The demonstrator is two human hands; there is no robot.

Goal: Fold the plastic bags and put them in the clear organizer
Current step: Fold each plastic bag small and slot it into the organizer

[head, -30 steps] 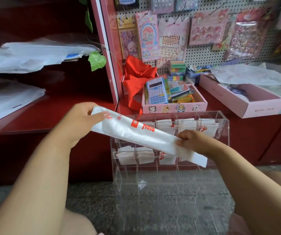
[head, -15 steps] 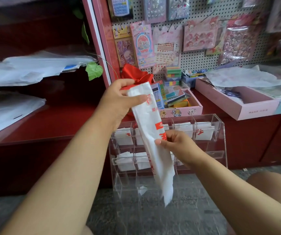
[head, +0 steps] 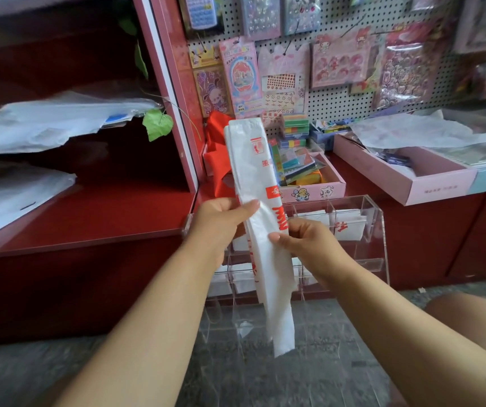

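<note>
A white plastic bag [head: 250, 171] with red print is folded into a long narrow strip and stands nearly upright in front of me. My left hand [head: 221, 221] pinches its middle from the left, thumb across the front. My right hand [head: 303, 239] pinches it just below from the right. The strip's top end rises free above my hands and its lower end hangs loose. Behind it stands the clear organizer [head: 379, 230], a tiered acrylic case; several of its compartments hold folded white bags [head: 349, 227].
A red shelf [head: 95, 218] runs to the left with loose white bags [head: 45, 121] on it. A pink box of stationery [head: 312, 186] and a larger pink tray [head: 429, 183] sit on the red counter behind. A pegboard [head: 338, 101] hangs with sticker packs. Grey floor lies below.
The strip swung from slanting across to nearly upright. My left hand slid down from its top end to the middle, close above my right hand, leaving the top end free.
</note>
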